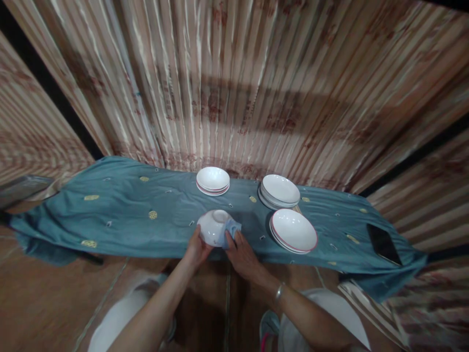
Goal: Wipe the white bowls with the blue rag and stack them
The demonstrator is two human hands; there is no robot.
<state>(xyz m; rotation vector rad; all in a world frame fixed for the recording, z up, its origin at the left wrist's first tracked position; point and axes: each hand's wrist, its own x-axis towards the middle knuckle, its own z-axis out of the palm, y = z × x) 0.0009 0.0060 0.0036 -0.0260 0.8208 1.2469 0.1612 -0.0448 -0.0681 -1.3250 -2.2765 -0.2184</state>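
Note:
A white bowl (pixel 211 229) is tipped so that its foot ring and outer side show, above the front edge of the cloth-covered table. On its left side, the fingers of my left hand (pixel 198 248) are closed around the rim. My right hand (pixel 240 252) presses a light blue cloth (pixel 230 231) against the bowl's right side. Behind the bowl sits a small stack of white dishes (pixel 213 179). Two more stacks stand to the right: white plates (pixel 280 189) farther back and red-rimmed white dishes (pixel 293 230) nearer the front.
The table has a teal cloth (pixel 124 210) with yellow prints, hanging over its front edge. A black phone (pixel 384 243) lies near the right end. Pleated curtains (pixel 234 88) hang close behind the table, and dark poles (pixel 54 93) slant at both sides.

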